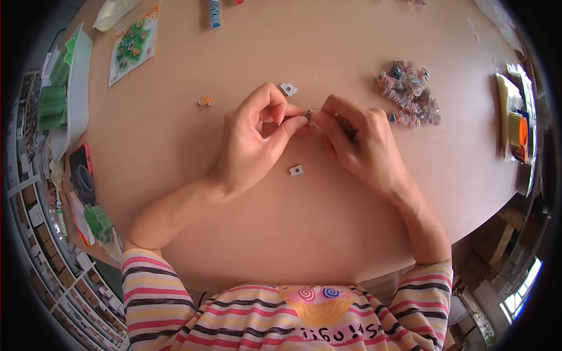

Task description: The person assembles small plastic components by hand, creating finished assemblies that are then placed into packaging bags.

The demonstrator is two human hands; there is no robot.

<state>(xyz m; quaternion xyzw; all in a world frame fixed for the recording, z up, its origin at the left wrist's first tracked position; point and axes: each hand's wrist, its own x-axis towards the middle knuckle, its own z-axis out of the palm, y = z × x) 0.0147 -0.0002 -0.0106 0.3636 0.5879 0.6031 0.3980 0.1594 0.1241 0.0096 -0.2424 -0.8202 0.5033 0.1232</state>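
Above the middle of the table, my left hand [253, 137] pinches a tiny dark, patterned piece [308, 116] between thumb and fingertips. My right hand [364, 140] meets it from the other side, thumb and index finger pressed together at the piece's edge. What the right fingertips grip is too small to name. Just beyond the hands lies a small white piece with a dark round spot [288, 89]. A similar white piece [296, 170] rests nearer to me, below the fingers. Left of my left hand sits a little orange piece [204, 100].
A pile of striped, wrapped rolls [410, 96] lies to the right. Far left are a card with a green tree picture [133, 44], a white bin [79, 93] with green containers, and a phone [81, 157]. An orange roll [517, 129] stands at the right edge.
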